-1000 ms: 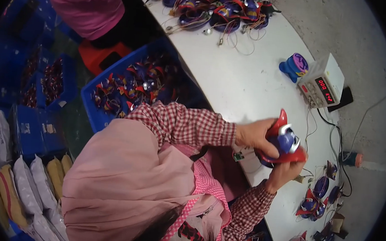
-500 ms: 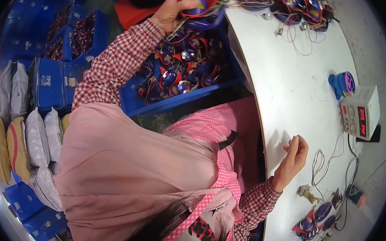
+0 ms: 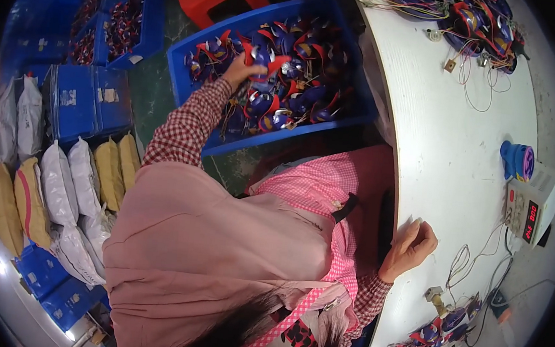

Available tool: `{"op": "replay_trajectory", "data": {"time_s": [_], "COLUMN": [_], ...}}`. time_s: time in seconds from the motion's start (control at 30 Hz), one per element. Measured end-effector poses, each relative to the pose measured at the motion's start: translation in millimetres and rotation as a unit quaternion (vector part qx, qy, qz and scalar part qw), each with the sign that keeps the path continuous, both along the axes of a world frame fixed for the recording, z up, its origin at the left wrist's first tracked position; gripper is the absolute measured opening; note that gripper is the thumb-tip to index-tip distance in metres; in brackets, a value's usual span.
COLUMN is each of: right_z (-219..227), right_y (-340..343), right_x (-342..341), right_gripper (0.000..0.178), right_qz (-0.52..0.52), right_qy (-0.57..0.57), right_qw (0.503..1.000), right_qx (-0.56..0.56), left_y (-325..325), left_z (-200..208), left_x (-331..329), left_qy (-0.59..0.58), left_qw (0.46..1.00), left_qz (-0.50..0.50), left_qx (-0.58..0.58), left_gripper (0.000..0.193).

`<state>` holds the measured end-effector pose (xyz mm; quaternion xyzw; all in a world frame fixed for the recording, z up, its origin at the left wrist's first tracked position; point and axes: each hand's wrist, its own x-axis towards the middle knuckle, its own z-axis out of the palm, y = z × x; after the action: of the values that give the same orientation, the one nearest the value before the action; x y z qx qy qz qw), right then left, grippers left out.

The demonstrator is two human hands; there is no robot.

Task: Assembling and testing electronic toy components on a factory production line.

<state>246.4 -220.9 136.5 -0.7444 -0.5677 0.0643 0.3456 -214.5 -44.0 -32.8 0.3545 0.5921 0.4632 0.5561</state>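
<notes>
My left hand (image 3: 238,71) reaches over a large blue bin (image 3: 200,40) and is closed on a purple and red plastic piece (image 3: 260,58), shaped like a toy part with red wing-like tips. Many similar pieces (image 3: 289,106) with thin wires are heaped in the bin under it. My right hand (image 3: 410,249) is by the near edge of the white table (image 3: 461,162). Its fingers are loosely curled, the thumb stands apart from them, and nothing shows in it.
Wired purple and red assemblies (image 3: 478,26) lie at the table's far end, others (image 3: 431,335) at the near end. A power supply (image 3: 527,209) and a blue roll (image 3: 516,160) stand on the right. A red stool (image 3: 206,1), stacked blue crates (image 3: 74,102) and sacks (image 3: 61,182) are left.
My left hand has come down and nearer, from above the bin's far edge to over its heap, with the piece. My right hand has shifted slightly nearer me. The whole view has turned somewhat.
</notes>
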Motion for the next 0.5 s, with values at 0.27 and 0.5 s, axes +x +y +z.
{"op": "replay_trajectory", "data": {"time_s": [0.27, 0.5], "right_z": [-9.6, 43.1], "right_y": [-5.3, -65.8], "right_x": [5.6, 39.6], "right_gripper": [0.013, 0.026], "right_qz": [0.016, -0.082], "right_qy": [-0.047, 0.013], "right_qw": [0.998, 0.984], "right_qx": [0.049, 0.156], "left_y": [-39.3, -29.6], "left_z": [-101.2, 0.9], "left_x": [-28.7, -35.2], "left_qy": [-0.001, 0.445], "left_qw": [0.968, 0.89], "left_qz": [-0.211, -0.095], "left_qx": [-0.134, 0.031], "left_gripper": [0.076, 0.058]}}
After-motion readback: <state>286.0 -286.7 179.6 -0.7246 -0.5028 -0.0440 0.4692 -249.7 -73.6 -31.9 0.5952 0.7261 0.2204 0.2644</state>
